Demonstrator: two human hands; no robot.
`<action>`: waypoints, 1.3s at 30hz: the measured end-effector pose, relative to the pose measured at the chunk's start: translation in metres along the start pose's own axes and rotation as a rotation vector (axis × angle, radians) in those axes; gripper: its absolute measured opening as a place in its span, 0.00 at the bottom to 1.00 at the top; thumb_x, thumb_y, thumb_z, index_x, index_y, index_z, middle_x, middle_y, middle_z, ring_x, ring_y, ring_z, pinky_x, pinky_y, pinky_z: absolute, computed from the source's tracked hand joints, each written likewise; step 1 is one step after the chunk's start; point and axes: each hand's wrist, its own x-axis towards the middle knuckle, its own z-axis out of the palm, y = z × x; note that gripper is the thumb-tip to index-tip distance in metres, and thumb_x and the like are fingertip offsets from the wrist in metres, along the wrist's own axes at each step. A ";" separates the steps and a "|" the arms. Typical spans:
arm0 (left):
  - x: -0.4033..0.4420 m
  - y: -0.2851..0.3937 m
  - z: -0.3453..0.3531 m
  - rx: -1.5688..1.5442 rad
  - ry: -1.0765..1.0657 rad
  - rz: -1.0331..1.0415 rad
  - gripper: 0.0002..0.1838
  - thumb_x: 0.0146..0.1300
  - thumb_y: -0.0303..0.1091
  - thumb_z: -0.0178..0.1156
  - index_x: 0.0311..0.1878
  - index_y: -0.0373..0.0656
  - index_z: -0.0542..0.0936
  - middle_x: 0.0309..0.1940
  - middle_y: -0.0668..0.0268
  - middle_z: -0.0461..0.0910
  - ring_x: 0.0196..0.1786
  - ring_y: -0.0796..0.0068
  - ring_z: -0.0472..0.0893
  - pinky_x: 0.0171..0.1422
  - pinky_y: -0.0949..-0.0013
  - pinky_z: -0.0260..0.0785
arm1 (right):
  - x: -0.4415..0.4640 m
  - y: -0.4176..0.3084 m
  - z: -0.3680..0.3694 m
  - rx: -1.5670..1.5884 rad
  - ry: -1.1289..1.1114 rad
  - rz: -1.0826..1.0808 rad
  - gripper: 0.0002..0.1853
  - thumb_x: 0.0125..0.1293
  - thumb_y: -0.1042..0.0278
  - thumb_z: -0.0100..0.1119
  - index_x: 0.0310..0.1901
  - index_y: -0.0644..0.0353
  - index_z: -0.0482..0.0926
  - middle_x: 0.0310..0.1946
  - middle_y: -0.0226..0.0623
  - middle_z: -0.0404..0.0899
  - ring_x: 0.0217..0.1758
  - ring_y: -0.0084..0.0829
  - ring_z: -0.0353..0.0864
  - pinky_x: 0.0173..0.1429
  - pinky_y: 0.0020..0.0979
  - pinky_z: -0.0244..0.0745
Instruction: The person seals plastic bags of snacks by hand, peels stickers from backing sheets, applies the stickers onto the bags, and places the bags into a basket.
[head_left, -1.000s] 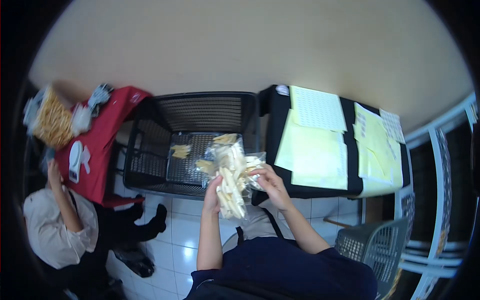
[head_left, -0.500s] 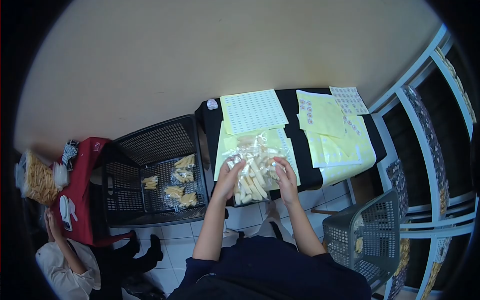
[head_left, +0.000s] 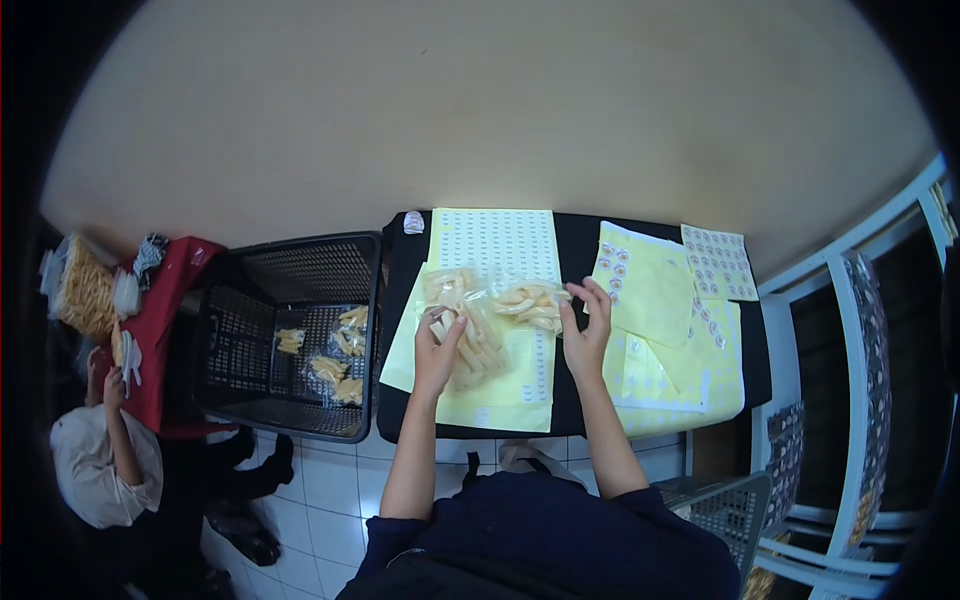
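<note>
Clear bags of pale stick-shaped snacks lie over the yellow sticker sheets on the black-covered table. My left hand is closed on the left bag, its thumb and fingers on the upper left part. At the right end of another bag, my right hand has its fingers apart, close to the plastic; whether it touches is hard to tell. A white sheet with rows of small labels lies behind the bags.
Left of the table stands a black crate holding several snack bags. Farther left, a co-worker sits by a red-covered table with a large snack bag. More sticker sheets lie right, near a grey basket and shelving.
The bags have moved from above the crate onto the sticker sheets as the view shifted right. My right hand has opened away from them. The co-worker's hands have moved near the scale.
</note>
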 end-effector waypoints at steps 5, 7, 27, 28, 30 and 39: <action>-0.021 0.020 0.024 -0.383 0.057 -0.107 0.12 0.62 0.34 0.51 0.44 0.37 0.70 0.39 0.66 0.72 0.41 0.80 0.72 0.47 0.77 0.64 | -0.014 -0.039 -0.010 0.766 -0.260 0.266 0.03 0.56 0.80 0.53 0.33 0.68 0.73 0.38 0.37 0.70 0.40 0.23 0.73 0.42 0.21 0.70; -0.027 0.033 0.027 -0.418 0.023 -0.117 0.11 0.62 0.33 0.50 0.44 0.37 0.70 0.39 0.65 0.73 0.42 0.79 0.72 0.47 0.76 0.64 | -0.010 -0.055 -0.017 0.811 -0.300 0.296 0.03 0.56 0.80 0.53 0.33 0.67 0.74 0.39 0.37 0.70 0.42 0.24 0.73 0.45 0.22 0.70; -0.045 0.110 -0.005 -0.190 -0.084 0.362 0.14 0.51 0.20 0.59 0.41 0.38 0.68 0.32 0.62 0.78 0.38 0.78 0.77 0.45 0.75 0.68 | -0.005 -0.114 -0.037 0.774 -0.461 -0.127 0.11 0.50 0.74 0.59 0.38 0.62 0.76 0.44 0.41 0.71 0.48 0.34 0.71 0.54 0.31 0.63; -0.046 0.111 -0.007 -0.170 -0.101 0.385 0.15 0.50 0.20 0.59 0.41 0.38 0.67 0.31 0.62 0.78 0.38 0.78 0.77 0.45 0.76 0.68 | -0.005 -0.118 -0.037 0.804 -0.497 -0.115 0.11 0.49 0.73 0.59 0.37 0.62 0.77 0.43 0.41 0.71 0.48 0.35 0.71 0.55 0.32 0.63; -0.049 0.115 -0.011 -0.185 -0.107 0.368 0.16 0.50 0.20 0.59 0.42 0.38 0.67 0.31 0.62 0.78 0.38 0.79 0.77 0.44 0.77 0.68 | -0.006 -0.122 -0.038 0.820 -0.505 -0.095 0.11 0.49 0.73 0.59 0.37 0.62 0.77 0.42 0.41 0.72 0.48 0.34 0.71 0.55 0.32 0.63; -0.054 0.129 -0.028 -0.193 -0.096 0.398 0.29 0.50 0.20 0.58 0.55 0.36 0.58 0.33 0.60 0.76 0.39 0.76 0.77 0.43 0.77 0.70 | -0.011 -0.144 -0.034 0.922 -0.519 -0.072 0.12 0.49 0.74 0.59 0.38 0.64 0.76 0.41 0.41 0.71 0.49 0.33 0.70 0.56 0.30 0.61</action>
